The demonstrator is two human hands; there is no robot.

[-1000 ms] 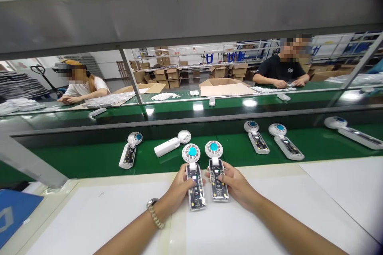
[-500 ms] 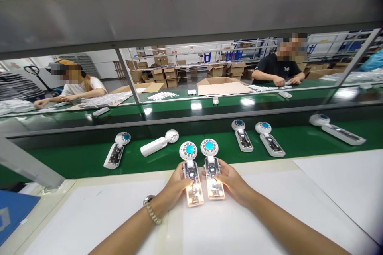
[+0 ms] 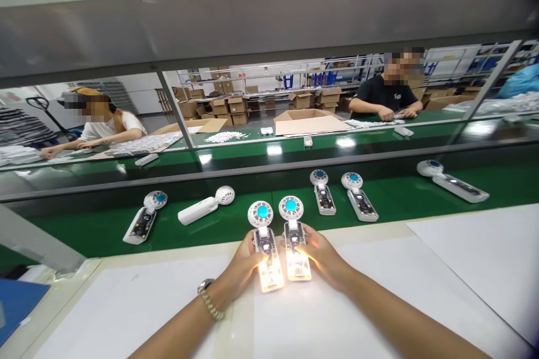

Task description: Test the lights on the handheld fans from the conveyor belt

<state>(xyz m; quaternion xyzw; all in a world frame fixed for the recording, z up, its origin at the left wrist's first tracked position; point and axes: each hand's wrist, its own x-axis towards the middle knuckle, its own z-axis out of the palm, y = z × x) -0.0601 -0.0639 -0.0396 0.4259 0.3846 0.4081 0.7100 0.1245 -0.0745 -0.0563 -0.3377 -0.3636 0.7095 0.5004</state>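
My left hand (image 3: 244, 261) is closed round a white handheld fan (image 3: 268, 263) with a clear-fronted handle, thumb on its front. In my right hand (image 3: 322, 255) is a second handheld fan (image 3: 297, 258), gripped the same way with the thumb on the handle. Both stand side by side, round heads up, each with a blue disc in the middle. The lower handles glow bright warm white, and circuit boards show through. Fingers behind the handles are mostly hidden.
On the green conveyor belt (image 3: 248, 193) lie more handheld fans, such as one face-down (image 3: 202, 210) and one with its board showing (image 3: 360, 202). White sheets (image 3: 168, 303) cover the bench. Co-workers (image 3: 385, 95) sit across a far belt, near an open carton (image 3: 309, 122).
The fans on the near belt have slid left. Small parts on the far belt have shifted slightly right. The glow in both held fans is brighter; my hands keep their grip.
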